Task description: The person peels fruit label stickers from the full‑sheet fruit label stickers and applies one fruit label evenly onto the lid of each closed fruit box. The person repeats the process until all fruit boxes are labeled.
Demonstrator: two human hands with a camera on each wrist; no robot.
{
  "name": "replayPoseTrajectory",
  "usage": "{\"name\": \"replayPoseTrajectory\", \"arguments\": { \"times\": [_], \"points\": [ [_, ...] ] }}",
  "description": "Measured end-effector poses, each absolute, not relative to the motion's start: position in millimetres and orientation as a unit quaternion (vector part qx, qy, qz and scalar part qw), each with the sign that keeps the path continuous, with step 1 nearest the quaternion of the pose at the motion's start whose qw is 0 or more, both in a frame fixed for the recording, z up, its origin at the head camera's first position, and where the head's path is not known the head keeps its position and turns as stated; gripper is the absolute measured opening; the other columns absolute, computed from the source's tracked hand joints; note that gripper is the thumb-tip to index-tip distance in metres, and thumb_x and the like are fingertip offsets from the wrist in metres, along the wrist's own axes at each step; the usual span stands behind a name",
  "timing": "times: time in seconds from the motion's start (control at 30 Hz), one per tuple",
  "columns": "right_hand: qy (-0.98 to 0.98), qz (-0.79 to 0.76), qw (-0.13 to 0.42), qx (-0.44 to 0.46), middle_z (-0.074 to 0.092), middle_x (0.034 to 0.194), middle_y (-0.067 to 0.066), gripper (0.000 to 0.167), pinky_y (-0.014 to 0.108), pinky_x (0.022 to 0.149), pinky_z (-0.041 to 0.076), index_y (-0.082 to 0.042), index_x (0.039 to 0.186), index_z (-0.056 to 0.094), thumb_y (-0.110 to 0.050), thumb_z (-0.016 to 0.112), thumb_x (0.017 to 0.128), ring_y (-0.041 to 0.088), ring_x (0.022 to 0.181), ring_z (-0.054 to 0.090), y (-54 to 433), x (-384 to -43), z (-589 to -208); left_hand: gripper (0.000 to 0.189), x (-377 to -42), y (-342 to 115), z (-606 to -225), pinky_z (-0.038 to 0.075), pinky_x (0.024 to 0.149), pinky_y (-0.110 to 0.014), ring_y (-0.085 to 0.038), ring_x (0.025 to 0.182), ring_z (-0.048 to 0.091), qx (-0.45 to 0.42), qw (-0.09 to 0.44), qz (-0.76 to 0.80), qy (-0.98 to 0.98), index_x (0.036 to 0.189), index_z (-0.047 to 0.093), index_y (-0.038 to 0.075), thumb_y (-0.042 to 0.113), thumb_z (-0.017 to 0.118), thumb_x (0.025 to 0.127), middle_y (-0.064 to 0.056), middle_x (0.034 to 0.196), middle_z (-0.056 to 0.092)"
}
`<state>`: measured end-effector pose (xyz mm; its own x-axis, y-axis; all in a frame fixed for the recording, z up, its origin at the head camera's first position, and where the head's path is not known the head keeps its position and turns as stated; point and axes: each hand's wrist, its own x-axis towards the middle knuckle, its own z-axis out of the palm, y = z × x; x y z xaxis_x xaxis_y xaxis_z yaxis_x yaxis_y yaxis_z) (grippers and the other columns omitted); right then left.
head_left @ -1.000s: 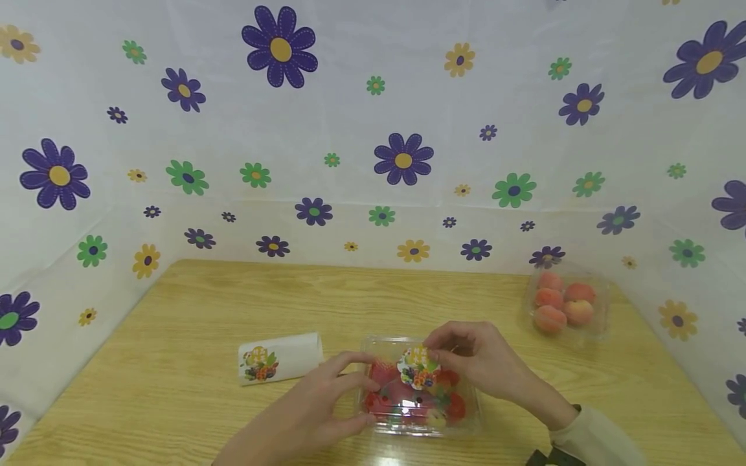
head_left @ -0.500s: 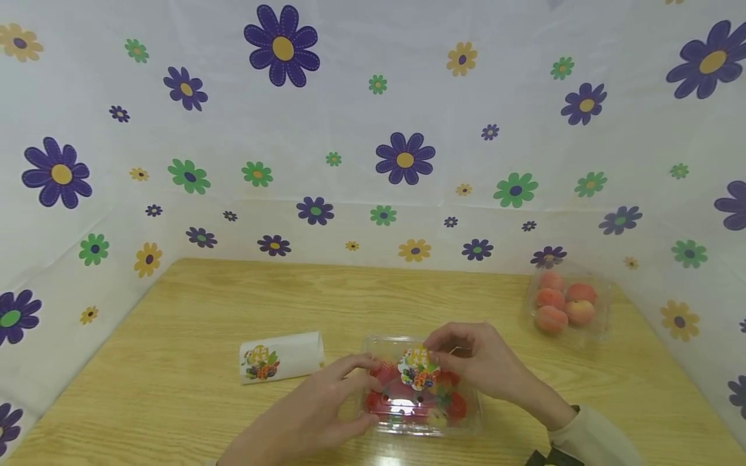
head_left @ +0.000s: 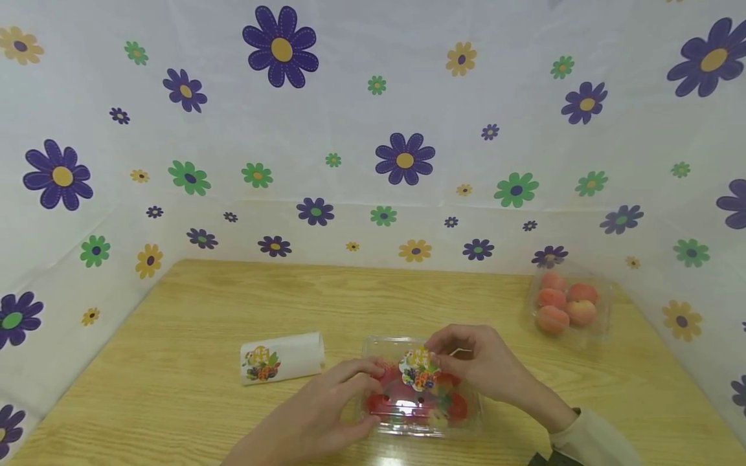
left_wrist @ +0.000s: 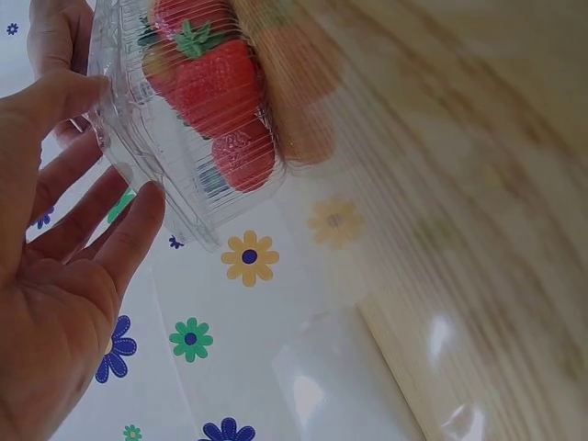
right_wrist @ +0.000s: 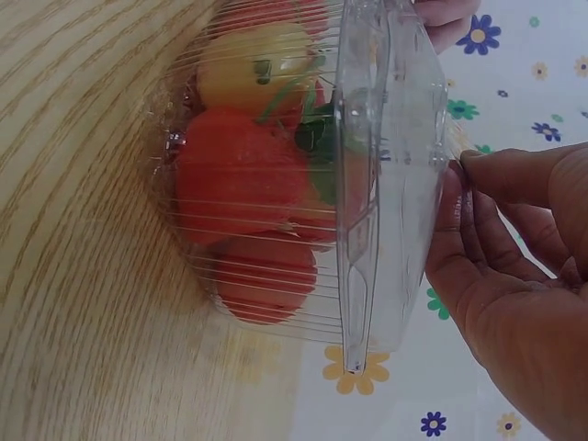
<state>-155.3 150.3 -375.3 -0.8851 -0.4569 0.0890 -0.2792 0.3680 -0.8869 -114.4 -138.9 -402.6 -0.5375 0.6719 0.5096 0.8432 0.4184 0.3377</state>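
A clear plastic fruit box (head_left: 408, 421) with its lid down stands near the table's front. Through its ribbed wall show red strawberries (left_wrist: 216, 87) and a yellow fruit (right_wrist: 253, 69). On the lid is a printed fruit sticker (head_left: 418, 369) with bright lettering. My left hand (head_left: 329, 408) holds the box's left side, fingers bent over the lid and thumb at the front corner. With thumb and forefinger, my right hand (head_left: 480, 362) pinches the sticker's right edge at the lid's top. The right wrist view has these fingertips (right_wrist: 473, 165) right at the lid surface.
Left of the box lies a curled white sheet (head_left: 297, 355) bearing another fruit sticker (head_left: 262, 364). A clear box (head_left: 603, 323) of peaches (head_left: 581, 312) stands at the back right. A flower-print cloth (head_left: 350, 116) encloses the wooden table (head_left: 192, 323) behind and at both sides.
My left hand has shifted slightly right along the lid. The right hand keeps its pinch on the sticker, nearly in place.
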Motion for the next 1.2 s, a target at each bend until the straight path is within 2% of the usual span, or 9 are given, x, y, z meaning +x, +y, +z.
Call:
{"name": "replayPoseTrajectory", "arguments": {
  "times": [0.37,0.53,0.67,0.77,0.87,1.0,1.2],
  "points": [
    [0.823,-0.515,0.085,-0.221,0.075,0.102,0.011,0.012,0.022,0.084,0.060,-0.004,0.106,0.073,-0.006,0.072,0.093,0.009,0.092,0.069,150.4,-155.1,-375.0,0.023,-114.2,-138.2,-402.4,0.058,0.097,-0.028,-0.017,0.120,0.064,-0.448,0.134,-0.274,-0.840,0.109,0.070,0.018,0.017,0.080,0.088,0.000,0.130,0.064],
    [0.822,-0.518,0.086,-0.221,0.074,0.101,0.012,0.013,0.022,0.083,0.060,-0.003,0.105,0.073,-0.005,0.072,0.093,0.009,0.091,0.069,150.3,-154.7,-375.1,0.021,-111.9,-137.5,-402.9,0.057,0.098,-0.030,-0.015,0.123,0.062,-0.415,0.092,-0.337,-0.840,0.113,0.069,0.021,0.020,0.076,0.093,0.002,0.135,0.061],
    [0.821,-0.519,0.085,-0.223,0.074,0.100,0.012,0.013,0.022,0.083,0.060,-0.003,0.105,0.073,-0.005,0.072,0.093,0.008,0.090,0.068,150.0,-154.8,-375.6,0.029,-111.3,-132.8,-403.6,0.059,0.096,-0.033,-0.022,0.125,0.060,-0.305,0.051,-0.434,-0.846,0.124,0.066,0.017,0.025,0.072,0.097,0.000,0.137,0.059],
    [0.820,-0.519,0.084,-0.225,0.074,0.101,0.012,0.013,0.021,0.082,0.060,-0.003,0.105,0.073,-0.005,0.072,0.093,0.008,0.090,0.068,150.1,-154.9,-376.1,0.041,-111.7,-129.5,-399.5,0.060,0.093,-0.034,-0.029,0.128,0.057,-0.182,0.006,-0.502,-0.845,0.130,0.063,0.016,0.029,0.076,0.094,-0.003,0.137,0.058],
    [0.819,-0.520,0.085,-0.228,0.074,0.102,0.012,0.013,0.022,0.082,0.060,-0.004,0.106,0.073,-0.005,0.072,0.093,0.008,0.090,0.068,150.2,-154.7,-376.9,0.053,-111.0,-128.7,-393.1,0.060,0.094,-0.041,-0.035,0.131,0.056,-0.083,-0.061,-0.544,-0.833,0.136,0.060,0.018,0.034,0.080,0.090,-0.007,0.141,0.056],
    [0.818,-0.521,0.085,-0.229,0.074,0.102,0.011,0.013,0.021,0.082,0.060,-0.004,0.106,0.073,-0.006,0.072,0.093,0.008,0.090,0.068,149.9,-154.7,-377.9,0.069,-110.0,-127.9,-390.4,0.058,0.096,-0.053,-0.040,0.133,0.056,-0.030,-0.134,-0.575,-0.807,0.146,0.052,0.013,0.036,0.081,0.088,-0.015,0.148,0.053],
    [0.822,-0.518,0.085,-0.223,0.074,0.102,0.010,0.013,0.021,0.081,0.060,-0.005,0.106,0.074,-0.006,0.072,0.093,0.008,0.091,0.068,149.2,-154.7,-378.2,0.079,-113.6,-127.0,-397.4,0.058,0.097,-0.050,-0.041,0.131,0.058,-0.003,-0.173,-0.591,-0.788,0.151,0.044,0.002,0.031,0.082,0.087,-0.022,0.147,0.053]
  ]
}}
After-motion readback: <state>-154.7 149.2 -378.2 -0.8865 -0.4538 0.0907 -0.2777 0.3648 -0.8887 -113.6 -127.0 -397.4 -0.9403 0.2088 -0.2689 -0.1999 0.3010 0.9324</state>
